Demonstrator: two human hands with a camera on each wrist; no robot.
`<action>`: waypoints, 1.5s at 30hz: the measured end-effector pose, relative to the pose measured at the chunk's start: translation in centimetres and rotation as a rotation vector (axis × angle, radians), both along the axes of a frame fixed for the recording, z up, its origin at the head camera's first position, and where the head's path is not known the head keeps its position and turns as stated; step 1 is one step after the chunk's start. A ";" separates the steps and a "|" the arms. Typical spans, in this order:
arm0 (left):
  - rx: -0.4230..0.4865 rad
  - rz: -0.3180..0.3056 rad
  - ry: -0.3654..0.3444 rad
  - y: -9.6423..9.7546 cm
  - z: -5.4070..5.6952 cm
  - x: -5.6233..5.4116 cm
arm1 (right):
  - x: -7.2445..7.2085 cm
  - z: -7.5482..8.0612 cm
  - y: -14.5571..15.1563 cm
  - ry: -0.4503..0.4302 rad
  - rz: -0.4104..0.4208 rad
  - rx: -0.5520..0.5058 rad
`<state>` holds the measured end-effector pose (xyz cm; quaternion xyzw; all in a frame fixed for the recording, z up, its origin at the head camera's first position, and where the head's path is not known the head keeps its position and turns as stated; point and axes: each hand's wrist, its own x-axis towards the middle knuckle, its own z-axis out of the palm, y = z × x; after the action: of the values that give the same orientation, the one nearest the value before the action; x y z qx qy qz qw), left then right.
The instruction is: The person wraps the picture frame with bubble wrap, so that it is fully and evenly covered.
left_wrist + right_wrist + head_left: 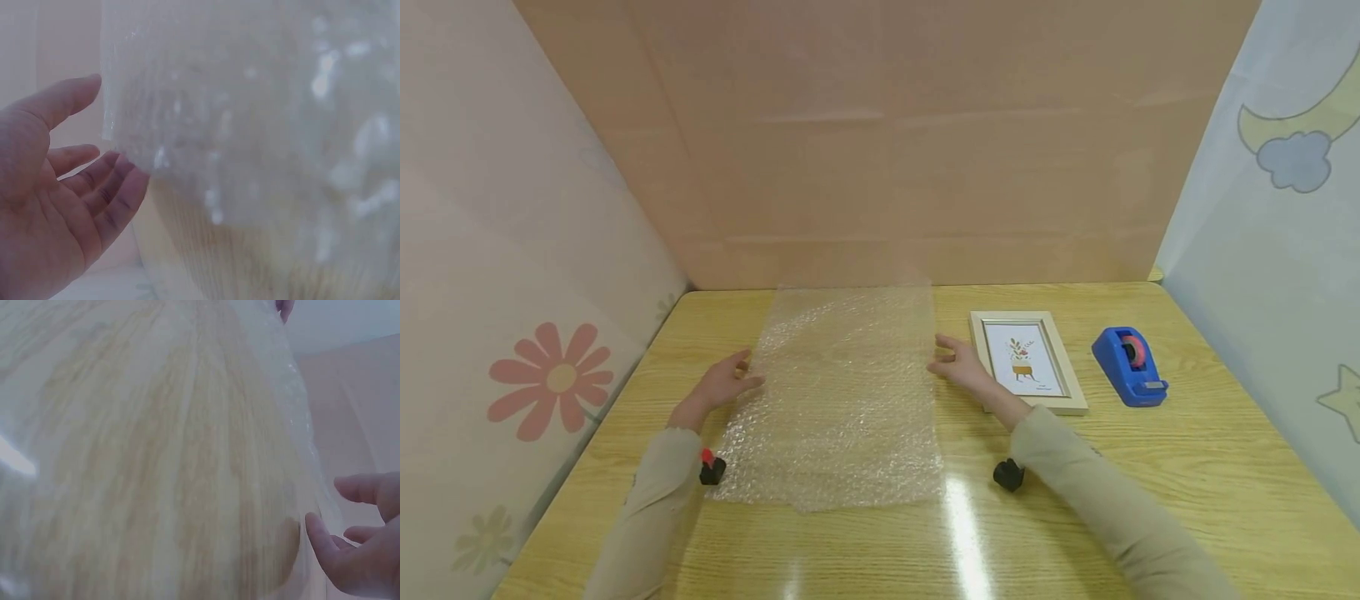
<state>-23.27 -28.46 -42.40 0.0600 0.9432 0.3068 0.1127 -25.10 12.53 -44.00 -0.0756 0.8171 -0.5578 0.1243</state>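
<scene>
A clear sheet of bubble wrap lies spread over the wooden table between the two hands. My left hand is at its left edge, fingers relaxed and thumb apart; in the left wrist view the fingertips meet or nearly meet the sheet's edge. At the opposite edge is my right hand, its fingers loosely spread and nothing gripped. In the right wrist view that hand is beside the edge of the wrap. Whether its fingertips touch the sheet I cannot tell.
A cream picture frame with a plant print lies right of the wrap, partly behind my right forearm. Farther right stands a blue tape dispenser with a pink roll. Printed panels stand at both sides, and a tan sheet hangs behind the table.
</scene>
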 end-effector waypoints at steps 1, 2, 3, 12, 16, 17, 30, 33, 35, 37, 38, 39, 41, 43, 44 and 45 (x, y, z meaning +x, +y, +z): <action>-0.004 -0.001 0.004 0.0 0.0 0.0 | 0.0 0.0 -0.1 -0.004 -0.008 0.001; -0.008 -0.001 0.006 0.0 0.1 0.0 | 0.0 -0.1 -0.2 -0.004 -0.014 0.007; -0.010 -0.003 0.010 0.1 0.1 0.0 | 0.0 -0.2 -0.3 -0.007 -0.020 0.010; 0.020 -0.056 0.051 -0.1 -0.1 -0.1 | 0.1 -0.8 -0.7 -0.026 -0.080 0.063; 0.061 -0.112 0.104 -0.6 -0.6 -0.9 | 0.5 -0.7 -0.5 -0.036 -0.102 0.051; 0.066 -0.121 0.106 -0.6 -0.6 -1.0 | 0.6 -0.7 -0.5 -0.040 -0.110 0.049; -0.031 -0.081 0.055 0.7 0.3 -2.0 | 2.9 -0.9 -0.5 -0.052 -0.168 -0.016; -0.019 -0.081 0.067 0.4 0.0 -1.8 | 3.5 -1.0 -0.7 -0.066 -0.176 -0.054; -0.002 -0.076 0.055 0.2 0.0 -1.3 | 3.7 -0.5 -0.8 -0.091 -0.174 -0.104; 0.017 -0.077 0.039 0.1 0.1 -0.7 | 3.4 -0.3 -0.7 -0.123 -0.170 -0.145; 0.019 -0.076 0.027 0.0 0.1 -0.3 | 3.2 -0.3 -0.5 -0.133 -0.164 -0.161; 0.020 -0.074 0.012 -0.2 0.2 0.1 | 2.9 -0.2 -0.4 -0.142 -0.153 -0.171; 0.024 -0.079 -0.008 -0.5 0.3 1.0 | 2.2 -0.1 -0.2 -0.149 -0.130 -0.172; 0.035 -0.074 -0.023 -0.9 0.2 1.9 | 1.4 -0.4 0.1 -0.124 -0.117 -0.152; 0.046 -0.076 -0.026 -1.1 0.2 2.4 | 1.1 -0.3 0.2 -0.113 -0.119 -0.144; 0.069 -0.079 -0.027 -1.2 0.1 2.8 | 0.9 -0.3 0.2 -0.102 -0.128 -0.140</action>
<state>-20.52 -29.69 -42.28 0.0967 0.9274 0.3352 0.1351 -24.19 12.73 -44.27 -0.0032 0.7720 -0.6233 0.1244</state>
